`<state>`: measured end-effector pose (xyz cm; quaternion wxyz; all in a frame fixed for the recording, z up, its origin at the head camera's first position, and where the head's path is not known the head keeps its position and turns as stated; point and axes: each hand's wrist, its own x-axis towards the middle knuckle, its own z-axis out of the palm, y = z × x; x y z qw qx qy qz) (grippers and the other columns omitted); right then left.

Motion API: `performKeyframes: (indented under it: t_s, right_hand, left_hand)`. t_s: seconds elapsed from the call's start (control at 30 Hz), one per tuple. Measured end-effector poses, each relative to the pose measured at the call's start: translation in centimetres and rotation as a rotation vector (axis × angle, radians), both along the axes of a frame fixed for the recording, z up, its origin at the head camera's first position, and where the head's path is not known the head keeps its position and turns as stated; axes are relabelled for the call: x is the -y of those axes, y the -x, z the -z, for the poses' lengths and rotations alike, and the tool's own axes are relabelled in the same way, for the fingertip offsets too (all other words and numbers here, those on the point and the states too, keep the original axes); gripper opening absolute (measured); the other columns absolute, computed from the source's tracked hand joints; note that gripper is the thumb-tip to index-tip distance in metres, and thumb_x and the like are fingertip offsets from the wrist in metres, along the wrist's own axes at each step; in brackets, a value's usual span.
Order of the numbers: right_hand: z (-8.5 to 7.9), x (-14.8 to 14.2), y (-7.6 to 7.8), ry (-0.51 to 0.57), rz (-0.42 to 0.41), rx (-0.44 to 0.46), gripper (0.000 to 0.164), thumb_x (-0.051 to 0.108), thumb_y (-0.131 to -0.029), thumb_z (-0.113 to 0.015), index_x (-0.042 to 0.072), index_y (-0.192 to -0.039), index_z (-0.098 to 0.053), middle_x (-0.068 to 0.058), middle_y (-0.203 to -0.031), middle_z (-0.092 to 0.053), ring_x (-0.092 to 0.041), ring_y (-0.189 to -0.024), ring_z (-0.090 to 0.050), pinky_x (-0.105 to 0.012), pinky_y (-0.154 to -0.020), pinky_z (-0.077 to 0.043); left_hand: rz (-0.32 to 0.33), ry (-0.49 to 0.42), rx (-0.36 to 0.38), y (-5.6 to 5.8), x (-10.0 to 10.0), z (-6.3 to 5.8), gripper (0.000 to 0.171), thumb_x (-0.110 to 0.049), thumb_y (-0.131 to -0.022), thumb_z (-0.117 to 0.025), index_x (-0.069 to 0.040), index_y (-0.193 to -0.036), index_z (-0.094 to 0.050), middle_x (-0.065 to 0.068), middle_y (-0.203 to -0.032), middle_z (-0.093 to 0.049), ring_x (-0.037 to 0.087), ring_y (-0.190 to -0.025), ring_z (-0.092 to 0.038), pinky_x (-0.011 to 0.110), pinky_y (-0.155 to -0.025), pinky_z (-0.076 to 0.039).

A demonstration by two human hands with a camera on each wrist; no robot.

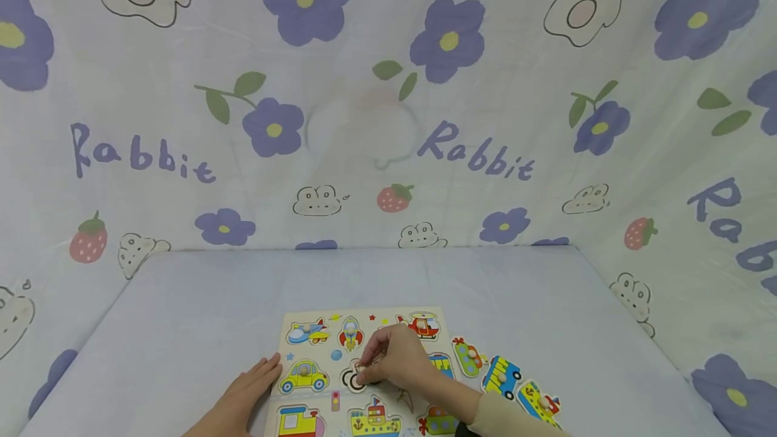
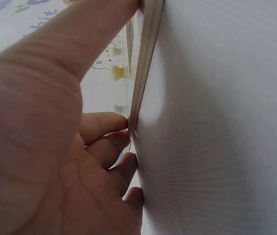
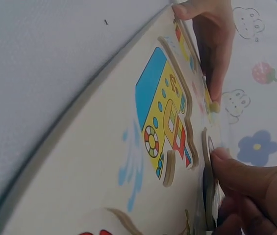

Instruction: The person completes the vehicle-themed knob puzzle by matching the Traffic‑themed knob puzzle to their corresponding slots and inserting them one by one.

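A wooden knob-puzzle board (image 1: 285, 349) lies on the table, with an airplane, a rocket, a helicopter and a yellow car piece (image 1: 312, 380) in it. My right hand (image 1: 397, 359) pinches a puzzle piece with black-rimmed wheels (image 1: 351, 380) over the board's middle. In the right wrist view, my thumb presses the top of that piece close to the board; the other fingers partly hide it. My left hand (image 1: 251, 383) rests along the board's left edge, fingers extended. Its fingertips (image 2: 133, 196) touch near the edge and tabletop.
Right of the board lie loose pieces: a green vehicle (image 1: 464, 359), a blue bus (image 1: 496, 383) and a yellow ship (image 1: 534, 400). The ship recess (image 1: 373, 423) and train picture (image 1: 297, 421) are at the board's near side. A printed cloth (image 1: 364, 154) stands behind the table.
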<state>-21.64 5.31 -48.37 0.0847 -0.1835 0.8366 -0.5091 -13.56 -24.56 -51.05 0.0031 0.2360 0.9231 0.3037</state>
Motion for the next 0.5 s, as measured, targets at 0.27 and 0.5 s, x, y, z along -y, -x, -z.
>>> performKeyframes:
  t_s: [0.27, 0.5]
  right_hand:
    - [0.01, 0.98, -0.21, 0.020, 0.046, -0.009, 0.025, 0.006, -0.061, -0.094, 0.008, -0.068, -0.070, 0.003, -0.065, -0.068, -0.017, -0.059, -0.064, -0.027, -0.052, -0.051]
    - [0.08, 0.93, -0.51, 0.026, 0.042, -0.004, 0.024, 0.006, -0.063, -0.093, 0.009, -0.067, -0.070, 0.002, -0.065, -0.067, -0.016, -0.059, -0.065, -0.026, -0.051, -0.051]
  left_hand:
    - [-0.002, 0.002, -0.035, -0.03, 0.12, 0.31, 0.113, -0.067, -0.065, -0.080, 0.005, -0.144, -0.043, 0.019, -0.150, -0.040, 0.045, -0.136, -0.033, 0.068, -0.103, -0.029]
    - [0.012, -0.015, -0.076, 0.02, 0.20, 0.37, 0.110, -0.061, -0.066, -0.083, 0.007, -0.142, -0.044, 0.022, -0.149, -0.041, 0.048, -0.133, -0.036, 0.070, -0.100, -0.030]
